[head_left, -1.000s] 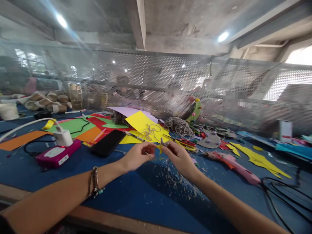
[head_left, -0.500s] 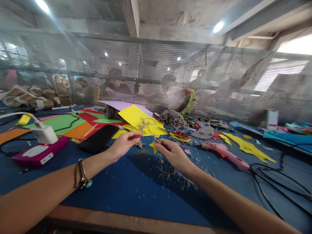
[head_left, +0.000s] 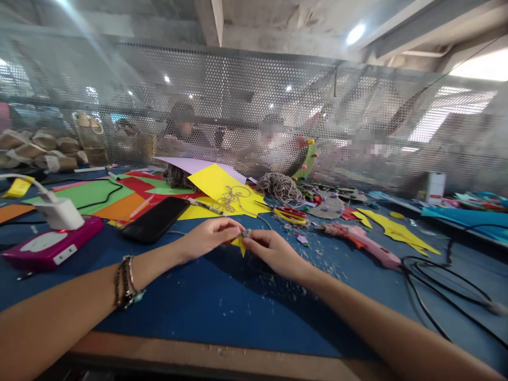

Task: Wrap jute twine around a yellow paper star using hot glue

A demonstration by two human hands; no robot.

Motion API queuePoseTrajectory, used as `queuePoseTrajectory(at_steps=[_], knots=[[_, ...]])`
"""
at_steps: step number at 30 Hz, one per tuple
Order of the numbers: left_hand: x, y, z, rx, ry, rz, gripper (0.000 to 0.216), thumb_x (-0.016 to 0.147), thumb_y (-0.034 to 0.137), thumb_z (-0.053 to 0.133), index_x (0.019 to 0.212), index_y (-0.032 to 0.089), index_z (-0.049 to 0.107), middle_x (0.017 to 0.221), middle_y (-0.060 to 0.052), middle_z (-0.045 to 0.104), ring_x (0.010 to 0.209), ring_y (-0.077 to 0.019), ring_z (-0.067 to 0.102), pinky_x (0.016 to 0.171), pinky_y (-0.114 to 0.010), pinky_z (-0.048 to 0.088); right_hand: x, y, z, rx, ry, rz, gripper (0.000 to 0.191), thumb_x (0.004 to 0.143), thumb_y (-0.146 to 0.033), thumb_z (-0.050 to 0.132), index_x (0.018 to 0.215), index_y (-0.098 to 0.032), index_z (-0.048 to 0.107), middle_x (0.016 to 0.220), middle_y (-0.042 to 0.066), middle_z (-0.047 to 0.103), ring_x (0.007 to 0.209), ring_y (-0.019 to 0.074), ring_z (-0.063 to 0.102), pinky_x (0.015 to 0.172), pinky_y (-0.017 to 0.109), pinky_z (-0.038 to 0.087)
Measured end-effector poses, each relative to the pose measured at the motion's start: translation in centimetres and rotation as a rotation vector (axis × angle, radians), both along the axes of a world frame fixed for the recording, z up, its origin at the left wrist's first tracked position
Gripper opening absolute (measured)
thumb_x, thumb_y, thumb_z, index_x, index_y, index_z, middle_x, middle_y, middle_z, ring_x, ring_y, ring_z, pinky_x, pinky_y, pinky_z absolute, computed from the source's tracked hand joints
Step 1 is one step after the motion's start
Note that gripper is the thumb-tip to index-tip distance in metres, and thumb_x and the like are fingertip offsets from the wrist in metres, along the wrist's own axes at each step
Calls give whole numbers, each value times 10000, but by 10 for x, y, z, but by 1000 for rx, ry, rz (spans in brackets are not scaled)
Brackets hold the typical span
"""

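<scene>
Both hands meet above the blue table, fingertips almost touching. My right hand (head_left: pixel 273 251) is closed in a pinch on a small pointed yellow paper piece (head_left: pixel 240 245), its tip facing down. Grey cord (head_left: pixel 246 233) bunches at the top of that piece, between the two hands. My left hand (head_left: pixel 208 238) is closed too, thumb and forefinger pinching at the cord; the exact grip is hidden by the fingers. A loose tangle of thin string (head_left: pixel 232 198) lies on a yellow paper sheet (head_left: pixel 216 182) just beyond.
Red-and-yellow scissors (head_left: pixel 289 214) and a pink glue gun (head_left: pixel 361 243) with black cable lie to the right. On the left are a black phone (head_left: pixel 156 219) and a magenta power strip (head_left: pixel 51 246). A grey cord bundle (head_left: pixel 280 188) sits behind; grey scraps litter the table.
My left hand has moved right, up to my right hand, bringing the fingertips together at the yellow piece. My right hand has shifted slightly left. The camera view has shifted a little.
</scene>
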State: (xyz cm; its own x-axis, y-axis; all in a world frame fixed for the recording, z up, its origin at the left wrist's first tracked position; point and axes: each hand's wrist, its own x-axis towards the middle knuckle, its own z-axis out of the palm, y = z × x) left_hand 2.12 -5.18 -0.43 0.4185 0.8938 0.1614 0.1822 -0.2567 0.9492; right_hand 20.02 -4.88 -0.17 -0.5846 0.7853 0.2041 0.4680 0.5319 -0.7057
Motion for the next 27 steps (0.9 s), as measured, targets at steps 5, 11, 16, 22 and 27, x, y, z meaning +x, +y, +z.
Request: queuePoseTrajectory(at_steps=[5,11,16,22,27], knots=[[4,-5,-3,51,72,-58,271,696,323,594,886,146,516,634,33,535,648,-129,537,621,-248,423,0,-1,-1,-2,-27,47,348,812,-367,365,596,-146,525,511,-41,382,486,67,321,465,198,270],[0,-4,-2,96,102,-62,254,718,336,549,887,156,491,734,-14,596,711,-155,574,676,-278,435,1,-4,2,76,-60,37,363,826,-387,350,664,-144,566,524,-39,405,486,68,348,467,194,296],[-4,-2,0,98,148,-26,206,729,327,511,847,166,458,635,2,602,656,-157,595,681,-282,429,5,-3,11,242,-83,-58,387,872,-348,229,889,-149,561,803,31,563,754,113,507,678,231,394],[-10,2,3,126,186,4,171,712,299,517,801,163,463,658,-7,601,668,-149,597,686,-269,421,17,-5,31,418,-304,-215,249,765,-295,492,976,-187,570,1097,71,516,1057,195,423,900,342,285],[-9,3,3,146,207,26,194,726,298,487,853,153,469,701,-15,583,655,-134,582,664,-249,415,80,-10,61,303,-618,-421,222,791,-344,486,781,-154,601,755,13,588,714,120,545,677,286,407]])
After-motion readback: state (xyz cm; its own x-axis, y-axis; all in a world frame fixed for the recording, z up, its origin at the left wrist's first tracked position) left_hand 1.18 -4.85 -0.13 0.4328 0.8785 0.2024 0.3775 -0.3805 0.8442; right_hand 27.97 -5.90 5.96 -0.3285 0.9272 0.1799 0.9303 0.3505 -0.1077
